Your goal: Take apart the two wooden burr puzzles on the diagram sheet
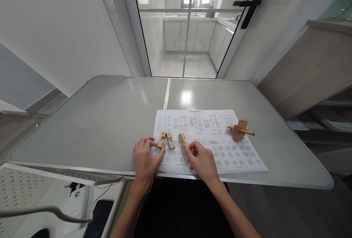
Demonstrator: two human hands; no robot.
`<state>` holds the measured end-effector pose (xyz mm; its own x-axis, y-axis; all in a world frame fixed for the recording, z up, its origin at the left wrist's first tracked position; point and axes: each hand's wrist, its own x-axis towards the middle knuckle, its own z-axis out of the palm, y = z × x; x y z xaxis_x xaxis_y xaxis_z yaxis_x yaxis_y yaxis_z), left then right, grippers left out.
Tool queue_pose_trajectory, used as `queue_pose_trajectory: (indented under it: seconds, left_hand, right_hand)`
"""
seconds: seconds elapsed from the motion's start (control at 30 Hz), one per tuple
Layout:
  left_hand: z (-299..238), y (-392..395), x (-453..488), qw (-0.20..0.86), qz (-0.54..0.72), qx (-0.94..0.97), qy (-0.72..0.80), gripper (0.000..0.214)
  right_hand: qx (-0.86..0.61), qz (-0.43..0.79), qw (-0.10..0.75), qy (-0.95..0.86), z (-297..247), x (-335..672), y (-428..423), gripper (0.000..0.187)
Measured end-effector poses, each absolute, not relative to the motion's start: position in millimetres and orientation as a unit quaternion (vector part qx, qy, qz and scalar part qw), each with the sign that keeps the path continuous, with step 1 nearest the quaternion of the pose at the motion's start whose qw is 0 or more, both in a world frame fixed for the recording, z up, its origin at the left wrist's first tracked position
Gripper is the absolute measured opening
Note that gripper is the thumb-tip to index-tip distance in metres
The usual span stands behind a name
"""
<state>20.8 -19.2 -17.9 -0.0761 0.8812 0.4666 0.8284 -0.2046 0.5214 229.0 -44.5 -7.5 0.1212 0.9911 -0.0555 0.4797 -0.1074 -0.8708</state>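
Observation:
Three small notched wooden puzzle pieces are on a printed instruction sheet. My left hand has its thumb and fingers around the lower end of the left puzzle piece, which bears a dark mark on top. Just right of that lies the middle puzzle piece, touched by neither hand. My right hand pinches the near end of the right puzzle piece between thumb and fingers. Some of its fingers are curled out of sight. Beneath both hands, the instruction sheet shows rows of small diagrams.
An assembled wooden puzzle with a protruding stick rests on the sheet's right edge. The grey folding table reaches a glass door. At lower left, a white cart carries a phone, a white device and cables.

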Motion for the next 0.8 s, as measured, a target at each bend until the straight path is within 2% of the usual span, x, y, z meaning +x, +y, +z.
queue_pose_trajectory:
  seconds: [0.27, 0.5, 0.63, 0.8]
  left_hand:
    - [-11, -22, 23, 0.088, 0.329, 0.748, 0.57, 0.019]
    - [-10, -22, 24, 0.111, 0.312, 0.782, 0.528, 0.022]
    - [-12, -22, 23, 0.121, 0.315, 0.78, 0.527, 0.035]
    - [-13, -20, 23, 0.168, 0.319, 0.777, 0.517, 0.065]
  right_hand:
    - [-0.679, 0.274, 0.303, -0.61, -14, 226, -41, 0.036]
    - [-0.645, 0.318, 0.343, -0.604, -19, 230, -45, 0.029]
    - [-0.624, 0.345, 0.357, -0.603, -19, 233, -47, 0.03]
    - [-0.614, 0.353, 0.368, -0.603, -21, 234, -47, 0.03]
